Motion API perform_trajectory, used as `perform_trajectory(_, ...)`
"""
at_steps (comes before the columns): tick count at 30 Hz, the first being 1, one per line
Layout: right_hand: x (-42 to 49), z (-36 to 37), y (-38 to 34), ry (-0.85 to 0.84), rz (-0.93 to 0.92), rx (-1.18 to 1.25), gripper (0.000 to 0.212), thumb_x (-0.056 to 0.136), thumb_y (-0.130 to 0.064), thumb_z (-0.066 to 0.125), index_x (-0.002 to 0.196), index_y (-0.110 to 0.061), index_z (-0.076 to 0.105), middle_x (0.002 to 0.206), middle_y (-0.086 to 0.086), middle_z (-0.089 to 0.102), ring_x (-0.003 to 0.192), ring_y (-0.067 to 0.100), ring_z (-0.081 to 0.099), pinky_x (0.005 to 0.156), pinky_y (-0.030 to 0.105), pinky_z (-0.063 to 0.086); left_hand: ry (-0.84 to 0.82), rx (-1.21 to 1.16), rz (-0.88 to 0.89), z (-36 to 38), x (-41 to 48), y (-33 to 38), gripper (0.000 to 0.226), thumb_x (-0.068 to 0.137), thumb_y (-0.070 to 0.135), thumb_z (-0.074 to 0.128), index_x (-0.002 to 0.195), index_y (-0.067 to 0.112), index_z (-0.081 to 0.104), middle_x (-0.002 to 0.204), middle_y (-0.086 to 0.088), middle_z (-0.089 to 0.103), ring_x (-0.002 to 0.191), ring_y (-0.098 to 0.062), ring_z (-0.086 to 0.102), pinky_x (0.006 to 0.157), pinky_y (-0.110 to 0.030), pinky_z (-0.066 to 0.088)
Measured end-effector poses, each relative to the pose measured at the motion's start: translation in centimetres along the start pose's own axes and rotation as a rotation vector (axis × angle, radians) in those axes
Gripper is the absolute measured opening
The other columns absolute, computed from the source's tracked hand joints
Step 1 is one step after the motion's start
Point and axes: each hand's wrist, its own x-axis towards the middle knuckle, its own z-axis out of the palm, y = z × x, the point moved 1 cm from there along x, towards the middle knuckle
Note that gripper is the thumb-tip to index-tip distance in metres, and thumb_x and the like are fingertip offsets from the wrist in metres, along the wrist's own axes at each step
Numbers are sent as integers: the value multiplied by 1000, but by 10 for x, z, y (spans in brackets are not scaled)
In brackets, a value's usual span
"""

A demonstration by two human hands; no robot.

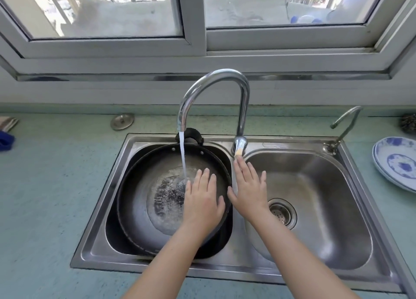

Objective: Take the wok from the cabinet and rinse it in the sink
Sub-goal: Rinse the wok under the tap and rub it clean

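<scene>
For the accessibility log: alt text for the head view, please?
A dark wok sits in the left basin of a steel double sink under water running from the tall faucet. The left hand is spread flat over the wok; the right hand is open near the faucet's base.

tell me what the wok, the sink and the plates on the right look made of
Wok: dark metal, probably iron or carbon steel; matte black, worn grey in the middle.
Sink: stainless steel by its look; silvery brushed sheen with soft reflections.
Plates: glazed ceramic, likely porcelain; glossy white with blue painted pattern.
</scene>
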Motion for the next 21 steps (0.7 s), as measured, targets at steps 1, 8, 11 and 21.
perform_trajectory(1,0,0,-1,1,0,-3,75,60,-41,62,126,-7,58,134,5,58,110,26,64,81,59,50,-3,-4,-1,0,-1,0,55,69,36,39,105,8,69,115,-12,69,109,-27,65,82,-48,54)
perform_trajectory(8,-11,13,1,-97,15,-58,78,62,-48,67,125,-2,58,136,4,56,102,26,67,80,58,51,-34,-9,-40,3,-19,-12,53,69,35,43,106,8,69,116,-11,69,109,-27,65,82,-48,54)
perform_trajectory(11,-10,8,-5,-69,51,-10,85,73,-48,66,141,-4,38,152,3,34,122,26,53,99,61,37,-2,-2,-49,2,-29,-19,51,67,33,50,106,7,69,116,-12,69,109,-28,65,80,-49,55)
perform_trajectory(21,-65,-9,-49,-84,75,163,67,91,-42,44,148,-16,19,158,1,13,144,17,13,117,46,10,32,-202,-143,1,-88,-50,55,75,26,59,125,3,56,134,-21,53,126,-37,49,101,-52,40)
